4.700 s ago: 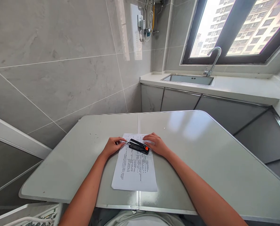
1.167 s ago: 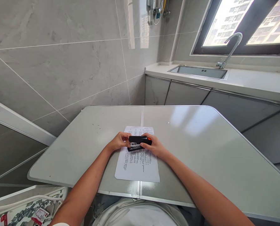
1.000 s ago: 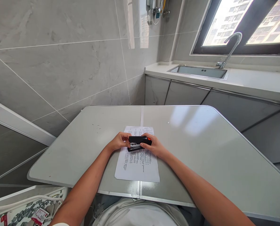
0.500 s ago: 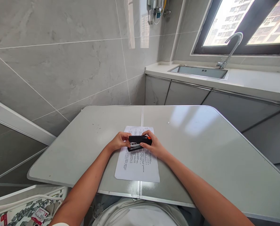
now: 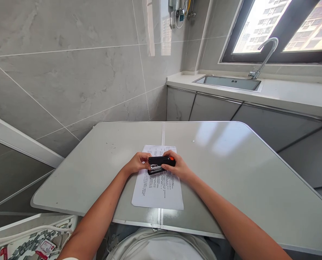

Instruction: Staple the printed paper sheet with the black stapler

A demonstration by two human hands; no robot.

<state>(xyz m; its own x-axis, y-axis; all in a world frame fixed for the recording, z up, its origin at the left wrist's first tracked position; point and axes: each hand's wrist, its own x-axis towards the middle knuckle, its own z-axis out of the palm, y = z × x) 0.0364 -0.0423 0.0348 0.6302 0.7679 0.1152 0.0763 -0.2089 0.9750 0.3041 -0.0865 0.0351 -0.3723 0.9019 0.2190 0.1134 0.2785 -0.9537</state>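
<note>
A black stapler (image 5: 161, 161) with an orange patch and a silver inner rail is held over a printed sheet of paper (image 5: 158, 195). Its jaws are apart, the upper arm raised from the base. My right hand (image 5: 178, 167) grips the stapler's right end, thumb in front and fingers over the top. My left hand (image 5: 137, 162) is closed at the left end, its fingertips pinching by the open jaws. Whether a small staple strip is between those fingers is hidden. The paper lies flat on the table, partly covered by the stapler and both hands.
The grey folding table (image 5: 217, 187) has a central seam and tiny dark bits (image 5: 110, 145) at the left. A small white scrap (image 5: 193, 141) lies at the right. A white basket (image 5: 36, 227) with small boxes stands lower left. Behind are a counter (image 5: 291, 90) and sink (image 5: 228, 82).
The stapler and both hands have shifted very slightly to the right. The grip looks the same, and the paper has not moved.
</note>
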